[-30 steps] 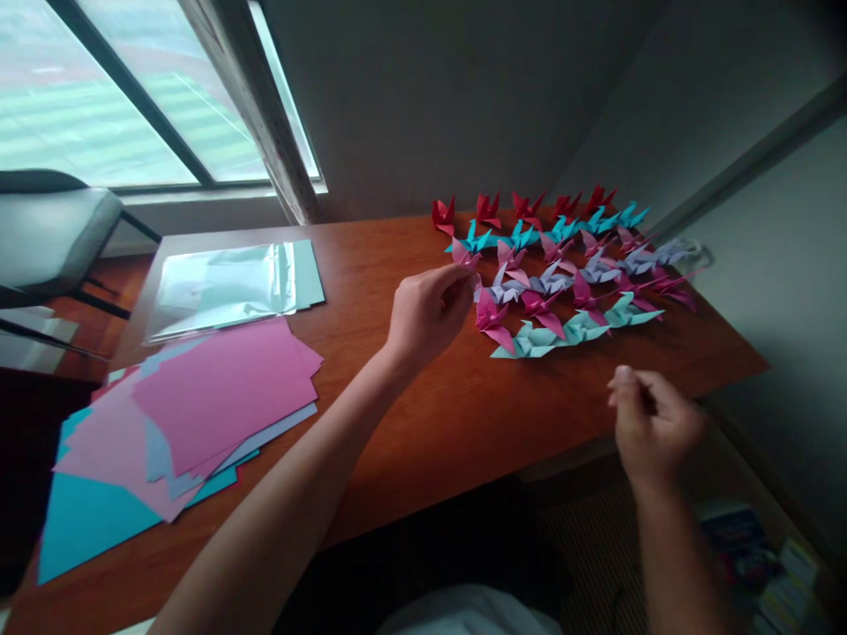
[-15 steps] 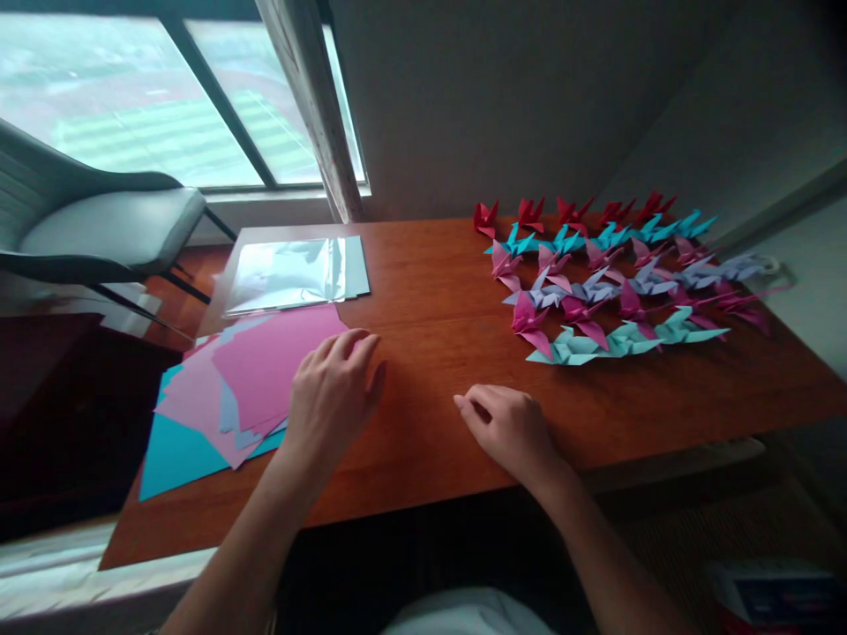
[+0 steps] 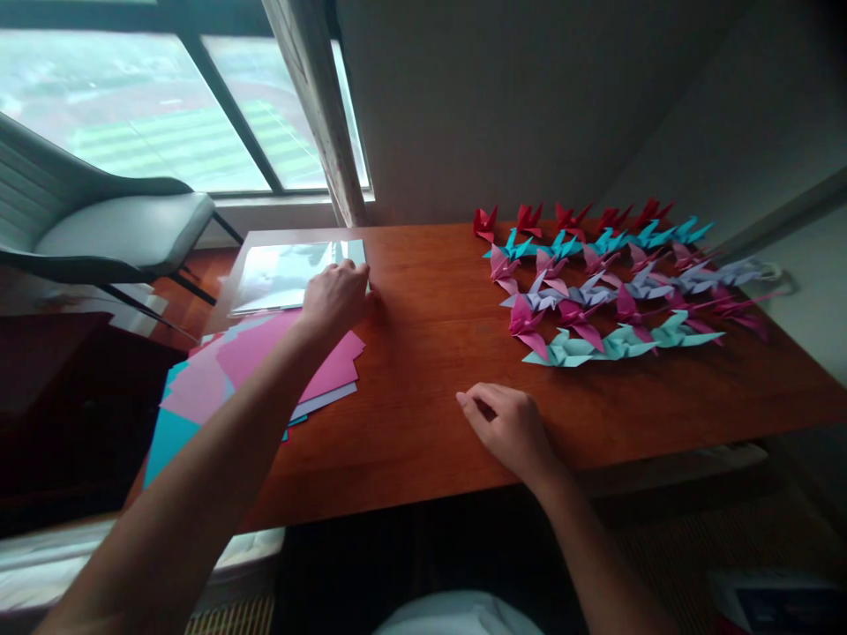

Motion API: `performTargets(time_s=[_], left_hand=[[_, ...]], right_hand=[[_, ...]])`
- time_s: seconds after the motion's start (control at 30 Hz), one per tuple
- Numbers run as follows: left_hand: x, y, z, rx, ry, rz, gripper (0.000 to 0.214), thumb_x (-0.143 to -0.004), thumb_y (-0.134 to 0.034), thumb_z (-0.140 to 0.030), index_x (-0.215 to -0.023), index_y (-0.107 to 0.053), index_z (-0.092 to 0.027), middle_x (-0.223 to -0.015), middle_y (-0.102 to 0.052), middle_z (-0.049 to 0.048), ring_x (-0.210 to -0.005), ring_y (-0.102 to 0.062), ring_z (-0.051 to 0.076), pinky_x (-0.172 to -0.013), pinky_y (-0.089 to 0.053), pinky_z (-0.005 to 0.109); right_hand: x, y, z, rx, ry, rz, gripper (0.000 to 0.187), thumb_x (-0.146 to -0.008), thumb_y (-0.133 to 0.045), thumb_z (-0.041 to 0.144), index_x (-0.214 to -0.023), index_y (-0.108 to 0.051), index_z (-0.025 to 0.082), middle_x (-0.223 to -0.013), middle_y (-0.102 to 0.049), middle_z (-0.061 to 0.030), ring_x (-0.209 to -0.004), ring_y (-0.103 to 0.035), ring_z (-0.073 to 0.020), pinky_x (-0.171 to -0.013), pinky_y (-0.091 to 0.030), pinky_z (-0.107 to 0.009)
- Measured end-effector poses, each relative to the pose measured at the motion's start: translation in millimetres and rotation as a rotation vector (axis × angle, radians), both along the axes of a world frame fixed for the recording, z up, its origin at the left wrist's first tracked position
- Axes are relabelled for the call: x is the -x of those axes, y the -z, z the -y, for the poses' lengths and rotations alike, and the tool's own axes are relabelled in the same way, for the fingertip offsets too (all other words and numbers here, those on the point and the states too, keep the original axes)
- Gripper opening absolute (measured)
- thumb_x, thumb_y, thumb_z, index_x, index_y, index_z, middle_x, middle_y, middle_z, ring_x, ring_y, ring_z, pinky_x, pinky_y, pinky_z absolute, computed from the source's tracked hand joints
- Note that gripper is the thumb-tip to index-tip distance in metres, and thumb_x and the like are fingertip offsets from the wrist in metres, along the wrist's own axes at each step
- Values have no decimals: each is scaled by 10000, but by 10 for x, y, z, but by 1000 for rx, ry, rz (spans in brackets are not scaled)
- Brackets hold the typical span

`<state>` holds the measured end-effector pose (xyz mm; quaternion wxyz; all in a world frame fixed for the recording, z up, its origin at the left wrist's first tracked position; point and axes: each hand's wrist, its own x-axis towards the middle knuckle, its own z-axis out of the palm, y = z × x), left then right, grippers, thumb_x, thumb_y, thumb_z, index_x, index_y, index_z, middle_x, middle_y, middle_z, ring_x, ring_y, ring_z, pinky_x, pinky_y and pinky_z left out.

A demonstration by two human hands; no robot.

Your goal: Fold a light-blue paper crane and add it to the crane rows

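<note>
Clear plastic, glossy with window light, covers a pack of pale green paper [image 3: 284, 275] that lies flat on the far left part of the wooden worktop [image 3: 423, 304]. The left hand [image 3: 337, 295] is at the pack's right-hand end, palm down, with its fingers bent over the edge; whether they grip it or only rest there, I cannot tell. Its forearm crosses above a fanned pile of coloured sheets [image 3: 339, 363], magenta on top, with light pink, pale blue and turquoise showing beneath, just nearer than the pack.

The right hand [image 3: 508, 425] is at the near middle of the worktop, loosely closed, its fingers folded in toward the thumb. It is well apart from the pack and nearest to the mint row of folded cranes [image 3: 625, 344]. Beyond that, going away, lie rows in magenta [image 3: 582, 324], lilac [image 3: 588, 293], light pink [image 3: 599, 262], turquoise [image 3: 612, 241] and red [image 3: 569, 220]. A pink thread [image 3: 751, 301] trails off the magenta row's right end. A grey chair [image 3: 125, 234] stands past the left end, beside the window [image 3: 165, 115]
</note>
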<state>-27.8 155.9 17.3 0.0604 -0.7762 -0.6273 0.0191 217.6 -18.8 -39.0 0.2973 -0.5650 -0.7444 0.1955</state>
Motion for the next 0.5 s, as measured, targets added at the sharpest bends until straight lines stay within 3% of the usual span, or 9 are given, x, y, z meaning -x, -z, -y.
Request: performTargets(time_s=[0.27, 0.5], left_hand=[[189, -23, -98, 44, -83, -12, 306, -932, -484, -340, -1027, -732, -191, -905, -707, 147, -863, -665, 331, -709, -462, 396], [182, -48, -55, 14, -99, 30, 437, -997, -393, -480, -873, -713, -211, -792, -608, 90, -879, -595, 291, -716, -412, 400]], right_hand=[[14, -48, -8, 15, 4, -23, 344, -991, -525, 325, -665, -534, 216, -646, -621, -1, -605, -567, -136, -628, -344, -281], [19, -35, -10, 18, 2, -23, 330, -995, -518, 321, -683, -551, 219, -678, -650, -9, -649, -602, -145, -655, -376, -276]])
